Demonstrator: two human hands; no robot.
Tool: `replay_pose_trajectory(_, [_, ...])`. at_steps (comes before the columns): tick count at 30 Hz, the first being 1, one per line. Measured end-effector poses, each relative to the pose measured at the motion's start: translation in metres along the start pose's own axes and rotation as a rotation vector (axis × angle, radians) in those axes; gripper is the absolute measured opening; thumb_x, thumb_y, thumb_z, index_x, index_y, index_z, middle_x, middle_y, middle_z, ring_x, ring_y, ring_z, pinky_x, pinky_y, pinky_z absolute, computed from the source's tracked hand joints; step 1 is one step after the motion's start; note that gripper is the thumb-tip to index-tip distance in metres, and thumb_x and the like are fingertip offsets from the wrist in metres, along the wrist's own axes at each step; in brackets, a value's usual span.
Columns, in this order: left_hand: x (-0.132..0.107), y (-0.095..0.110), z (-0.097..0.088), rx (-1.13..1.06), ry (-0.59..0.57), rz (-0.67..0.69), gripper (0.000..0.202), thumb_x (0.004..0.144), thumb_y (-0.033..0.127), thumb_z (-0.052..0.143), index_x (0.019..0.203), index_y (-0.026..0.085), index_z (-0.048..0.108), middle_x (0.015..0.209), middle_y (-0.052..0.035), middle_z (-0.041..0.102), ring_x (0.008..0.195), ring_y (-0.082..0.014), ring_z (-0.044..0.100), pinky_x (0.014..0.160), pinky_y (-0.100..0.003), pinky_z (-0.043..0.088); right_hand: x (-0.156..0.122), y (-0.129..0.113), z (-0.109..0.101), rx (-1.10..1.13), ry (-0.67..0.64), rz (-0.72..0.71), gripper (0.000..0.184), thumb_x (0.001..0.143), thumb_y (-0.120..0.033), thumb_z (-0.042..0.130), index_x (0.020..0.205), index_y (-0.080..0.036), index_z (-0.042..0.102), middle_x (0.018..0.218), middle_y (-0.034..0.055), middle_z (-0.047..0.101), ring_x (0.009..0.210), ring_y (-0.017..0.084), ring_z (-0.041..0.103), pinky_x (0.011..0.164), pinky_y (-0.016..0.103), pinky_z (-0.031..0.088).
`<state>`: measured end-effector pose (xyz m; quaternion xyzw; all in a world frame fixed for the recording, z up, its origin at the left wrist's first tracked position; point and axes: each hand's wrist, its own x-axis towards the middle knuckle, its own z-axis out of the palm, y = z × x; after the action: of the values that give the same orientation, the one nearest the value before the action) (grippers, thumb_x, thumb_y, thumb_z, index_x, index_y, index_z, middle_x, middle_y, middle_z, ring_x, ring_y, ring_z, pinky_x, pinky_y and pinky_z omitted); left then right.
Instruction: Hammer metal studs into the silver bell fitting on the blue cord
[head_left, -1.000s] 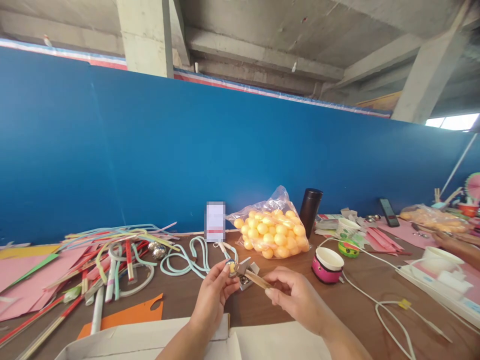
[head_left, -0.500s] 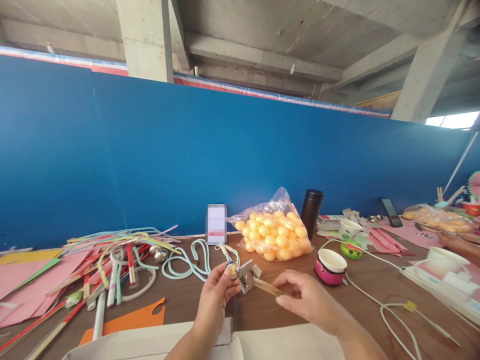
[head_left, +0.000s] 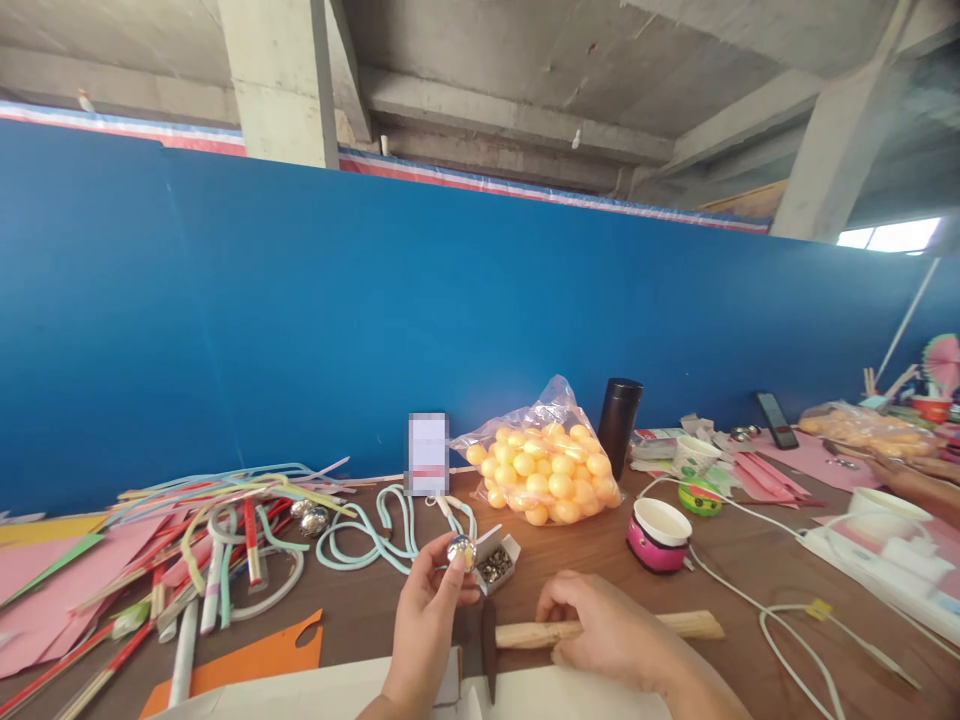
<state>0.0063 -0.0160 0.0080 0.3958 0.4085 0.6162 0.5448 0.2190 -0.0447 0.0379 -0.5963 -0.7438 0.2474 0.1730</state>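
Note:
Between the fingertips of my left hand (head_left: 427,600) is a small shiny silver ball (head_left: 461,552), held upright over the table. Curled round the wooden handle of a hammer (head_left: 525,634) is my right hand (head_left: 600,630); the hammer lies low, its dark head towards my left wrist and over the edge of the pale cardboard (head_left: 577,690). Just behind the left hand an open little box (head_left: 496,568) shows many small metal pieces, perhaps tacks. A clear bag of orange balls (head_left: 547,470) stands farther back.
A pink-banded paper cup (head_left: 660,535) and a white cable (head_left: 772,610) lie to the right, near a power strip (head_left: 885,575). Pale blue cord (head_left: 360,540), sticks and coloured paper (head_left: 90,575) spread leftward. A black bottle (head_left: 621,425) stands behind. Another person's hand (head_left: 907,475) is far right.
The hammer has come down and nearer to me, its head now lower and clear of the small box. My right hand has shifted along with it. The left hand still holds the ball.

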Motion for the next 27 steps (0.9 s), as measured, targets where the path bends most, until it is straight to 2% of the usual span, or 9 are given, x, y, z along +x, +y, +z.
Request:
replay_pose_trajectory(3, [0.002, -0.003, -0.002, 0.008, 0.001, 0.017, 0.052, 0.067, 0.046, 0.069, 0.107, 0.015, 0.061, 0.090, -0.0085, 0.067, 0.072, -0.0191, 0.063, 0.063, -0.032, 0.056, 0.003, 0.004, 0.001, 0.037, -0.039, 0.007, 0.026, 0.057, -0.015, 0.065, 0.081, -0.024, 0.069, 0.083, -0.0006, 0.066, 0.076, 0.016, 0.059, 0.062, 0.021, 0.040])
replay_pose_trajectory(5, [0.002, -0.005, -0.002, 0.023, -0.005, 0.036, 0.052, 0.068, 0.046, 0.068, 0.108, 0.015, 0.060, 0.092, -0.0087, 0.067, 0.073, -0.0188, 0.063, 0.064, -0.032, 0.056, 0.006, 0.006, 0.003, 0.080, -0.008, -0.014, 0.020, 0.062, -0.019, 0.065, 0.082, -0.024, 0.069, 0.085, 0.0001, 0.066, 0.076, 0.016, 0.060, 0.064, 0.022, 0.041])
replay_pose_trajectory(9, [0.001, -0.005, -0.002, 0.043, 0.011, 0.066, 0.052, 0.069, 0.047, 0.067, 0.110, 0.016, 0.059, 0.095, -0.0087, 0.066, 0.074, -0.0190, 0.064, 0.064, -0.031, 0.056, 0.018, 0.003, 0.010, 0.117, 0.237, -0.032, 0.016, 0.078, -0.025, 0.053, 0.084, -0.022, 0.068, 0.088, 0.0018, 0.069, 0.081, 0.017, 0.061, 0.073, 0.024, 0.042])
replay_pose_trajectory(12, [0.000, -0.005, -0.002, 0.053, 0.019, 0.082, 0.052, 0.068, 0.047, 0.068, 0.109, 0.016, 0.059, 0.095, -0.0088, 0.067, 0.074, -0.0195, 0.064, 0.063, -0.031, 0.056, 0.031, -0.007, 0.015, -0.028, 0.327, 0.003, 0.020, 0.082, -0.027, 0.049, 0.085, -0.023, 0.068, 0.089, 0.0022, 0.069, 0.080, 0.017, 0.062, 0.070, 0.024, 0.041])
replay_pose_trajectory(16, [-0.001, -0.005, -0.002, 0.052, -0.014, 0.101, 0.052, 0.069, 0.046, 0.067, 0.110, 0.017, 0.058, 0.098, -0.0092, 0.067, 0.076, -0.0198, 0.064, 0.063, -0.032, 0.056, 0.050, -0.025, 0.015, -0.193, 0.326, 0.038, 0.020, 0.083, -0.027, 0.049, 0.088, -0.028, 0.068, 0.094, -0.0003, 0.070, 0.084, 0.016, 0.062, 0.065, 0.024, 0.039])
replay_pose_trajectory(19, [-0.001, -0.005, -0.003, 0.045, -0.033, 0.102, 0.050, 0.070, 0.046, 0.066, 0.111, 0.017, 0.056, 0.099, -0.0094, 0.066, 0.077, -0.0199, 0.064, 0.064, -0.032, 0.056, 0.062, -0.038, 0.014, -0.280, 0.283, 0.068, 0.017, 0.078, -0.023, 0.053, 0.077, -0.026, 0.070, 0.087, 0.0012, 0.071, 0.079, 0.017, 0.063, 0.060, 0.024, 0.036])
replay_pose_trajectory(23, [-0.001, -0.005, -0.004, 0.032, -0.044, 0.102, 0.050, 0.071, 0.045, 0.066, 0.111, 0.017, 0.056, 0.098, -0.0090, 0.066, 0.076, -0.0189, 0.063, 0.064, -0.031, 0.056, 0.073, -0.051, 0.017, -0.393, 0.240, 0.103, 0.015, 0.075, -0.023, 0.056, 0.069, -0.021, 0.070, 0.079, 0.0065, 0.071, 0.080, 0.022, 0.064, 0.061, 0.027, 0.038])
replay_pose_trajectory(27, [0.001, -0.007, -0.004, 0.017, -0.057, 0.106, 0.051, 0.071, 0.046, 0.066, 0.111, 0.016, 0.056, 0.098, -0.0095, 0.066, 0.073, -0.0187, 0.063, 0.063, -0.032, 0.056, 0.078, -0.056, 0.023, -0.458, 0.251, 0.140, 0.014, 0.073, -0.024, 0.058, 0.075, -0.017, 0.071, 0.085, 0.0127, 0.070, 0.083, 0.027, 0.065, 0.063, 0.031, 0.041])
